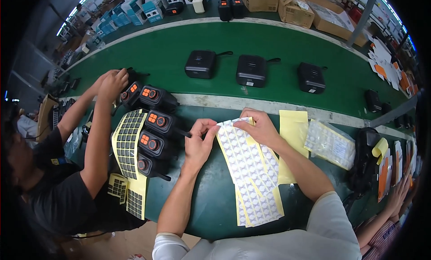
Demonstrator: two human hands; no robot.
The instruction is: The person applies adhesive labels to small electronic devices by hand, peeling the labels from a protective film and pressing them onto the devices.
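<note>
- Counter point(211, 206): green surface at the person's near edge; a green conveyor belt point(269, 44) runs along its far side, past a pale dividing strip.
- Conveyor belt: carries three black box-shaped devices point(252, 70) spaced apart in a row.
- Sticker sheets point(251, 170): overlapping yellow-backed sheets of small white round labels lie fanned on the counter, from the centre toward the near edge.
- Black units with orange buttons point(152, 134): stacked in a column left of the sheets, lying between the person and a co-worker's hands point(112, 83) at the left end of the counter.
- Dark-label sheets point(130, 143): yellow backing, draped beside that column.
- Clear bag point(330, 143): lies toward the right end, beside a blank yellow backing sheet point(294, 130).
- Right hand point(258, 125): fingers curled down, pressing and gripping the far end of the top sticker sheet.
- Left hand point(200, 139): thumb and fingers pinched together at the sheet's far left corner; whether a label is held cannot be determined.
</note>
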